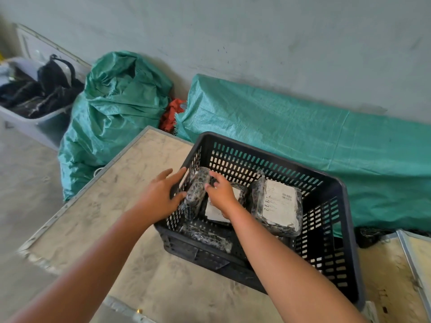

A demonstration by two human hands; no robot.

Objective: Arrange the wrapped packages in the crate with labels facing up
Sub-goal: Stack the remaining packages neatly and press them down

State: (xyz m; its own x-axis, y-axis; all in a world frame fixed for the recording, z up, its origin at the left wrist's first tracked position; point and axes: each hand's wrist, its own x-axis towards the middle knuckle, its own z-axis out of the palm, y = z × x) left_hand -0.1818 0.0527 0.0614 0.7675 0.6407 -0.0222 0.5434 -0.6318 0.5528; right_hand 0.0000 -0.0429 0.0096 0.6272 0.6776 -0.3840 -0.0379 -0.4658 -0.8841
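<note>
- The standing package [197, 194] was on edge against the left wall of the crate [331, 183]; its long axis ran from the far wall to the near wall; no label showed.
- It stood between the hands; the left hand [161, 194] was spread at the crate's left wall, thumb touching it; the right hand [220, 192] curled its fingers on the side facing the crate's middle, so it probably suited the tipping.

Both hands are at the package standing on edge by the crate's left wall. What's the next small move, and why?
Probably tip the on-edge package flat in the crate, label up. The right hand touches it, the left hand is at the wall beside it, no label shows on it, and the right-side package already lies label up.
</note>
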